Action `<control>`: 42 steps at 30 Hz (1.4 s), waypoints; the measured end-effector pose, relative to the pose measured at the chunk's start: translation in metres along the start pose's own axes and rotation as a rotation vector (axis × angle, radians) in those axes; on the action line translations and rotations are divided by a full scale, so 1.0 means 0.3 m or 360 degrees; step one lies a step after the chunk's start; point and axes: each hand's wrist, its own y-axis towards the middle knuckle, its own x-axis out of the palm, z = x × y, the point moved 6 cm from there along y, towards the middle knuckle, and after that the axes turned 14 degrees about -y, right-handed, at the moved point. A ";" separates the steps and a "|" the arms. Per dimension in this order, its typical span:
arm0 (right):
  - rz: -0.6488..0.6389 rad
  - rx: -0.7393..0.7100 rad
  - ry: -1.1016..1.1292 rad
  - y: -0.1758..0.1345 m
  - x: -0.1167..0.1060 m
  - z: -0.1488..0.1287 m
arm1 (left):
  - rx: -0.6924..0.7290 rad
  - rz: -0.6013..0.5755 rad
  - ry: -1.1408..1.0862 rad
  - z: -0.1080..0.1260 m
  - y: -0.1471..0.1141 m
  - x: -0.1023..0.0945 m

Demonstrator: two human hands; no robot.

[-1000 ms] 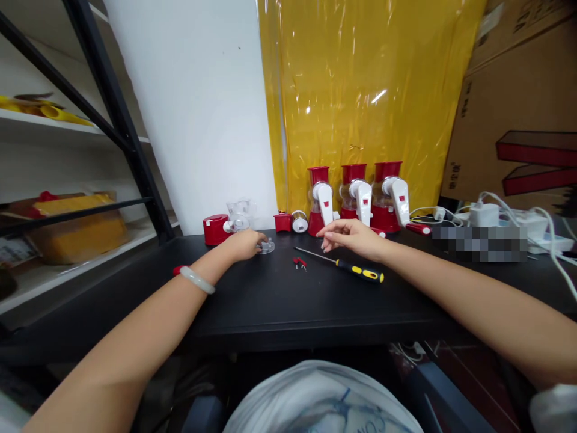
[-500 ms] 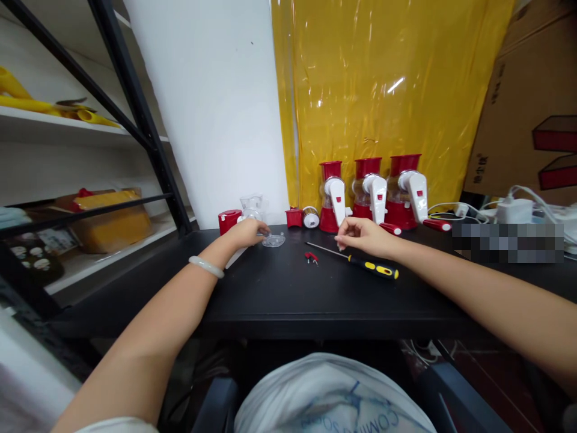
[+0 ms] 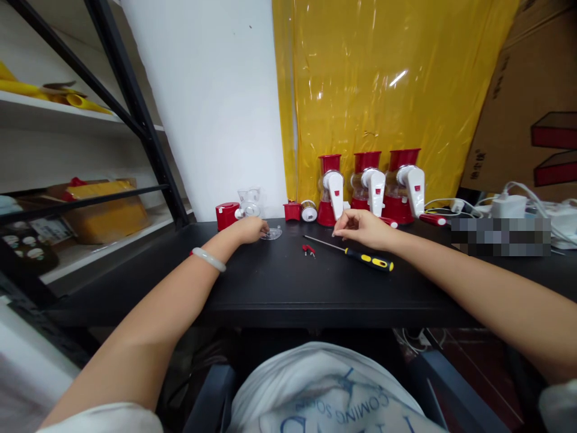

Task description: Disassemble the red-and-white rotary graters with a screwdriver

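Observation:
My left hand point(image 3: 253, 230) is low over the table at the left, its fingers curled down at the edge of a flat clear plastic part point(image 3: 273, 233). Whether they grip that part is hidden. My right hand point(image 3: 360, 228) has thumb and forefinger pinched together, with a tiny pale bit at the tips, too small to name. Below it lies a screwdriver point(image 3: 368, 260) with a black and yellow handle, its shaft pointing left. Small red pieces with metal ends point(image 3: 308, 250) lie left of the shaft. Behind my left hand are a red base point(image 3: 226, 215) and a clear plastic housing point(image 3: 249, 202).
Three red and white hand-crank graters point(image 3: 330, 189) stand along the back. Left of them are a red part point(image 3: 292, 211) and a drum point(image 3: 309, 211). White chargers and cables point(image 3: 509, 206) lie at the right. A black-framed shelf point(image 3: 130, 108) rises at the left.
The view has tilted down slightly, so everything sits higher in the picture. My left fingers have lowered to the clear part's edge. My right hand keeps its pinch above the screwdriver.

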 end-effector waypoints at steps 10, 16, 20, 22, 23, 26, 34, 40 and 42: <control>0.0080 0.0019 0.0092 0.006 -0.008 0.011 | -0.0167 -0.0077 0.0140 -0.011 -0.008 0.004; 0.0058 -0.0004 0.0016 0.002 -0.008 -0.001 | -0.0206 -0.0016 0.0194 0.008 -0.012 0.001; 0.0044 -0.0006 -0.0035 -0.003 -0.008 -0.009 | -0.0222 0.0022 0.0229 0.018 -0.016 0.000; 0.0047 -0.0013 -0.0041 -0.005 -0.009 -0.011 | -0.0227 0.0032 0.0234 0.018 -0.017 0.000; 0.0049 -0.0015 -0.0042 -0.005 -0.010 -0.011 | -0.0226 0.0036 0.0237 0.017 -0.018 0.000; 0.0067 -0.0027 -0.0046 -0.005 -0.019 -0.008 | -0.0219 0.0035 0.0245 0.015 -0.017 0.001; 0.0323 -0.0047 -0.0090 0.002 -0.090 0.003 | -0.0231 0.0057 0.0286 0.024 -0.027 -0.009; 0.0803 -0.0122 -0.0508 0.059 -0.193 -0.006 | -0.0111 0.0261 0.0284 0.063 -0.051 -0.058; 0.0872 -0.0149 -0.0819 0.118 -0.207 -0.035 | -0.0074 0.0302 0.0272 0.074 -0.055 -0.067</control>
